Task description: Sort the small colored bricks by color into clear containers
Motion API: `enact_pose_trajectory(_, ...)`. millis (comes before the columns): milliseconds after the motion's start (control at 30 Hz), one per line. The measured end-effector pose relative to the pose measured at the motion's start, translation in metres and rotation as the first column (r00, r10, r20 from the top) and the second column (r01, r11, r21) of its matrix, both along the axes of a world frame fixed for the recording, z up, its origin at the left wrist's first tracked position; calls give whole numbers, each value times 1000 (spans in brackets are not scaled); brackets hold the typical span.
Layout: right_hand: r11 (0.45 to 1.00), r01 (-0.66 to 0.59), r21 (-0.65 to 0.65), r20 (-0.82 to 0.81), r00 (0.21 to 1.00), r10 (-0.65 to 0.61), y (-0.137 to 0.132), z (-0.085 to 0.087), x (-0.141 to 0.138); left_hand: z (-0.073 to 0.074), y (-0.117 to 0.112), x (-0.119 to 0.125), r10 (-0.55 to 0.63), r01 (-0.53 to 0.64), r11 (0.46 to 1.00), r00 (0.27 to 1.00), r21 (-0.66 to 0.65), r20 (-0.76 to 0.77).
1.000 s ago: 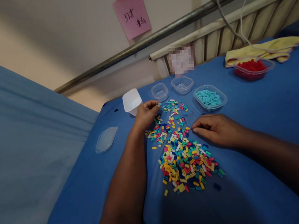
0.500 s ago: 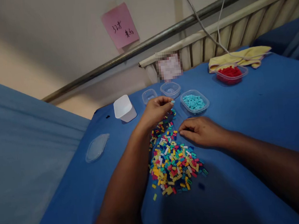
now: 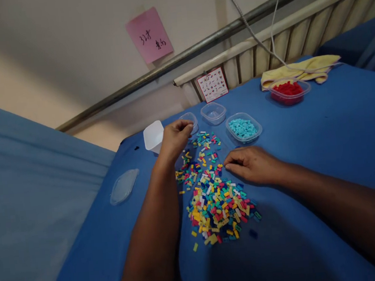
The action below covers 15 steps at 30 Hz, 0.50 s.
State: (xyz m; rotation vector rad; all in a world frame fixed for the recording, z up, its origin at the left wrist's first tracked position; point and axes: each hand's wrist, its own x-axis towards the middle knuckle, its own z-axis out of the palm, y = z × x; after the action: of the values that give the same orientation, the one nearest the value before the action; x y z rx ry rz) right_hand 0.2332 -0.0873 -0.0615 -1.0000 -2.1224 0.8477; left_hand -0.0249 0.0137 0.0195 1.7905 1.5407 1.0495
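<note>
My left hand (image 3: 176,138) hovers over the far left part of the brick pile, near the small clear tub (image 3: 190,119). Its thumb and fingertips are pinched together, and I cannot make out anything between them. Below and right of it spreads a heap of small coloured toy bricks (image 3: 216,205), yellow, red, teal, white and dark blue. My right hand (image 3: 253,165) rests on the blue cloth at the heap's right edge, fingers curled in. Whatever its fingertips may hold is hidden. Beyond it stands a clear tub of light blue bricks (image 3: 243,128).
A clear tub (image 3: 213,113) and a white box (image 3: 154,136) stand along the back. Farther right are a tub of red bricks (image 3: 289,93) and a yellow cloth (image 3: 302,70). A clear lid (image 3: 125,186) lies left. A printed card (image 3: 213,85) leans by the radiator (image 3: 292,37).
My left hand has moved left from beside the light blue tub, uncovering more bricks. The light blue brick at its fingertips no longer shows. My right hand has stayed put.
</note>
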Motion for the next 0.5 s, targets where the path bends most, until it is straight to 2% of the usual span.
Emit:
enact_pose_trajectory(100, 1000, -14, -13, 5, 1000, 15, -1, 0, 1, -10, -3, -35, 69, -71, 997, 988, -14, -136)
enact_pose_trajectory(167, 1000, -16, -25, 6, 1000, 16, -1, 0, 2, -19, -5, -45, 28, -31, 999, 968, -9, -248)
enact_pose_trajectory(233, 999, -17, -32, 12, 1000, 17, -1, -1, 3, -27, -6, -46, -90, 94, 996, 929, -5, -358)
enact_pose_trajectory(300, 999, -17, -29, 17, 1000, 17, -2, -1, 3, -34, -6, -42, -235, 249, 968, 864, -28, -446)
enact_pose_trajectory(367, 1000, -15, -21, 17, 1000, 16, -3, 0, 3, -38, -6, -39, -331, 346, 936, 798, -67, -504)
enact_pose_trajectory(433, 1000, -11, -22, 15, 1000, 12, -3, 1, 4, -39, -6, -37, -337, 355, 932, 783, -69, -523)
enact_pose_trajectory(500, 1000, -11, -28, 15, 1000, 11, -4, 2, 4, -39, -7, -38, -303, 328, 944, 801, -46, -517)
